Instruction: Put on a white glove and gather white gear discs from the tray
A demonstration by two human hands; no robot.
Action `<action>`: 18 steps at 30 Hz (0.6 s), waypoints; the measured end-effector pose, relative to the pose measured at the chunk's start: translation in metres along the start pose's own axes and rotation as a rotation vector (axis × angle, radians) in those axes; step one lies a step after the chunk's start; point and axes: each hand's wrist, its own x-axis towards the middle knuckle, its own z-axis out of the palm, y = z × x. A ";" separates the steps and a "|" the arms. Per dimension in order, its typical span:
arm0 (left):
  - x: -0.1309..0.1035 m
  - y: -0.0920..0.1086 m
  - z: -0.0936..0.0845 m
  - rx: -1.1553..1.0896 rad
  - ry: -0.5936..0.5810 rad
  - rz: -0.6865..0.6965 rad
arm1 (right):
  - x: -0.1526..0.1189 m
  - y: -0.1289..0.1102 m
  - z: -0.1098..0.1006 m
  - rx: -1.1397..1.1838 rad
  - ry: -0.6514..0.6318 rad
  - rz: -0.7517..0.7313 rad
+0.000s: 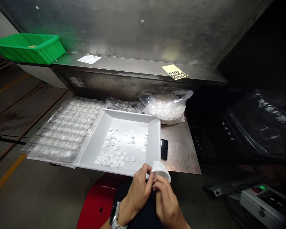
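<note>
Head view, hands: the left hand [138, 187] and the right hand [165, 199] meet at the near edge of the scene, just in front of a steel table [181, 152].
Head view, grip: both hands are pinched on a small white cloth wipe [160, 169]; fingertips of each hand close on its lower edge, and the rest of the wipe stands up above the fingers, leaning right.
Head view, wrist: a smartwatch with a pale band [115, 217] sits on the left wrist.
Head view, tray: a shallow white square plastic tray [154, 133] lies just beyond the hands, holding many small white round buttons [114, 152] scattered loose, thickest at its near left.
Head view, left: a clear moulded blister tray [66, 130] of small pockets lies touching the white tray's left side.
Head view, far: a clear plastic bag of white parts [166, 106] rests behind the tray.
Head view, right of tray: a black phone [164, 149] lies flat just beside the tray.
Head view, far left: a green plastic bin [28, 47] sits on the steel ledge.
</note>
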 end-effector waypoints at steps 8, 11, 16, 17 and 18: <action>-0.001 0.022 -0.017 0.286 -0.192 0.533 | 0.028 0.024 -0.024 0.498 -0.331 0.569; -0.007 0.022 -0.020 0.406 -0.201 0.493 | 0.033 0.025 -0.035 0.773 -0.319 0.819; -0.007 0.018 -0.023 0.488 -0.296 0.492 | 0.042 0.026 -0.020 0.999 -0.046 0.987; -0.006 0.018 -0.022 0.497 -0.313 0.501 | 0.044 0.029 -0.012 1.011 -0.006 0.972; -0.004 0.017 -0.022 0.504 -0.331 0.514 | 0.045 0.033 -0.005 1.017 0.022 0.948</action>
